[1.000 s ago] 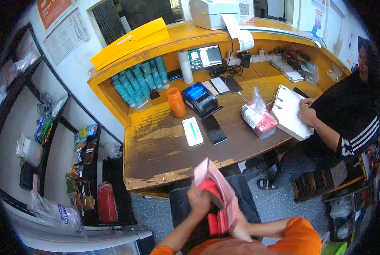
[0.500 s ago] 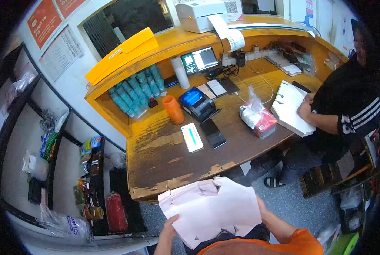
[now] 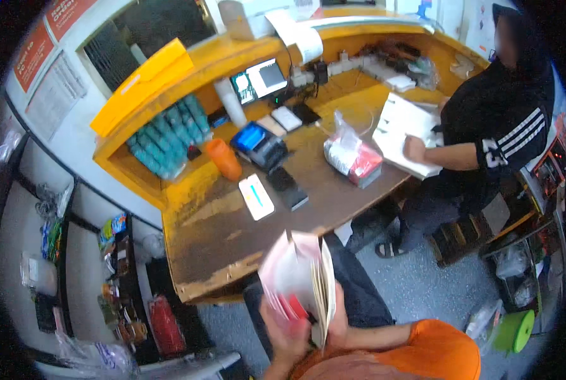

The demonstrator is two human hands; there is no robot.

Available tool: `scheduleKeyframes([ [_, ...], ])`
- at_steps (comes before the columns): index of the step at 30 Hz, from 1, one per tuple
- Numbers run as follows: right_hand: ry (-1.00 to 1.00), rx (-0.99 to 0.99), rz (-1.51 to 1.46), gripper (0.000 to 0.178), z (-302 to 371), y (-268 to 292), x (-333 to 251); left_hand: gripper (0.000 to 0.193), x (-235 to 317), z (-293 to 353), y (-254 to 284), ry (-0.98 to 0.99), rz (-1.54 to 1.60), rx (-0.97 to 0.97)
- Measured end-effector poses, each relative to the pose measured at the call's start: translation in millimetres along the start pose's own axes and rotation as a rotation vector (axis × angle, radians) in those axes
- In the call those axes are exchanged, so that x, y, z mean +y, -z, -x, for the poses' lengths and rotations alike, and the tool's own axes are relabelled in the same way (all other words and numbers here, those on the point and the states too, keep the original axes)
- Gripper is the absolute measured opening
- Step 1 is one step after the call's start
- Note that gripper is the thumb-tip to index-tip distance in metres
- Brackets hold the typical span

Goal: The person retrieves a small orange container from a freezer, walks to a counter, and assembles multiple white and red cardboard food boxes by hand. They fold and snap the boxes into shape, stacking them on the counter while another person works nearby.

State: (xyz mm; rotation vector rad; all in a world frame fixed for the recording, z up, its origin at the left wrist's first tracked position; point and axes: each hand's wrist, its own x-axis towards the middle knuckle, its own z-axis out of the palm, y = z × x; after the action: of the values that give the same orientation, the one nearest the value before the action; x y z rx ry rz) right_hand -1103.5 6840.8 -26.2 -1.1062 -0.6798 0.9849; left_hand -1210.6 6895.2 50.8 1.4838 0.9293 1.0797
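Note:
Close to my body I hold a stack of notched white card sheets (image 3: 295, 269), bent upward into a narrow fold. Several layers show along its right edge, and a red patch is visible low inside the fold. My left hand (image 3: 289, 335) is closed on the stack's lower left part, somewhat blurred. Along the right side, my right hand (image 3: 337, 316) grips it, its fingers partly hidden behind the sheets. Beyond the stack is the near edge of a worn brown-topped desk (image 3: 213, 253).
On the desk are a white-screened phone (image 3: 256, 197), a dark phone (image 3: 288, 189), a card terminal (image 3: 259, 145), an orange cylinder (image 3: 223, 159) and a red-and-white package (image 3: 353, 157). At right a co-worker (image 3: 492, 126) handles white sheets (image 3: 400, 130). Shelves (image 3: 74, 209) stand left.
The stack, spread wide and flat before, is now bent up and narrower. My hands have come closer together. The co-worker's sheets have shifted and opened out, and the whole view has turned slightly.

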Motion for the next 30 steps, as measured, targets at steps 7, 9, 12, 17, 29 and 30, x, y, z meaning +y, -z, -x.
scheduleKeyframes([
  [7, -0.156, -0.289, 0.162, 0.067, 9.1, 32.3, -22.8, 0.052, -51.6, -43.7, 129.4, 0.606, -0.165, -0.078],
  [9, -0.066, -0.351, 0.186, 0.059, 6.3, 35.2, -20.5, 0.056, -66.4, -15.5, 154.0, 0.592, 0.164, 0.163],
  [12, -0.225, -0.481, 0.375, 0.052, -3.7, 40.1, -27.2, 0.064, -85.1, 11.5, 186.1, 0.476, 0.357, 0.253],
  [17, -0.124, -0.334, 0.119, 0.037, -58.7, 24.0, -47.5, 0.066, -85.9, 18.9, 212.9, 0.275, 0.533, 0.276],
  [29, -0.122, -0.192, 0.243, 0.026, -85.8, 72.3, -8.8, 0.067, -151.6, -74.0, 225.4, 0.117, 0.648, 0.618],
  [30, -0.094, -0.173, 0.319, 0.028, -83.1, 80.9, 0.1, 0.069, -134.8, -87.2, 214.1, 0.152, 0.673, 0.602],
])
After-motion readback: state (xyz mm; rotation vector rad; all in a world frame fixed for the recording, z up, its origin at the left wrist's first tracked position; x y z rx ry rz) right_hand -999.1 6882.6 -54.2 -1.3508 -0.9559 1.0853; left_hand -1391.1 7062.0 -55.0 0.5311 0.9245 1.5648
